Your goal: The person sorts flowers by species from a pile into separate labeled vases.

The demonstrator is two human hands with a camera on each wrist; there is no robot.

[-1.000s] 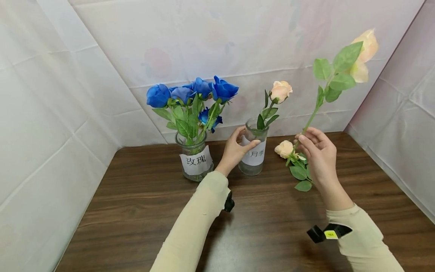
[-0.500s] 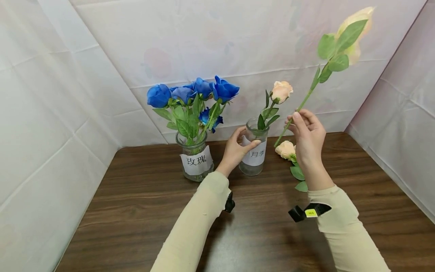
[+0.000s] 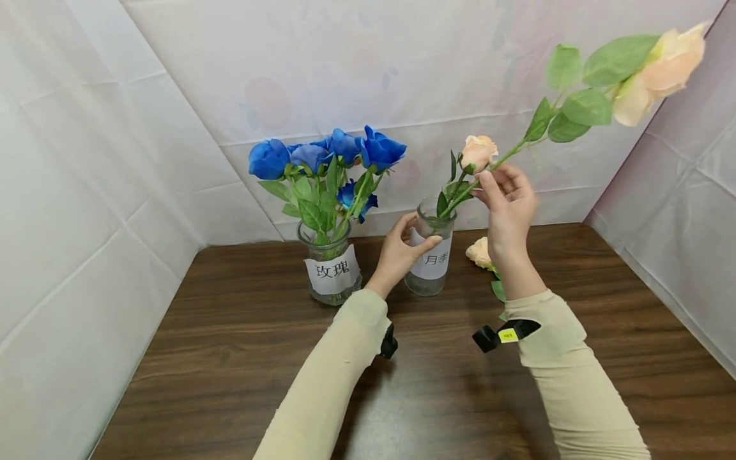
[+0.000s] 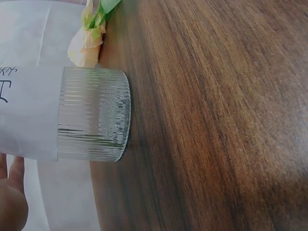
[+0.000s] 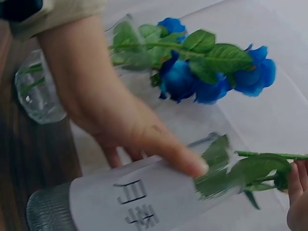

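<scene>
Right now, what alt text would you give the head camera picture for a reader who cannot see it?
A right hand lowers a peach rose by its stem toward a labelled glass jar gripped by the left hand. Beside it stands a jar of blue roses.

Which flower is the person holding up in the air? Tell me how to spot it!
Find the two glass jars at the back of the brown table. The right hand pinches a long green stem above the right jar. That peach rose is the one leaning high to the right, not standing in a jar or lying down.
</scene>
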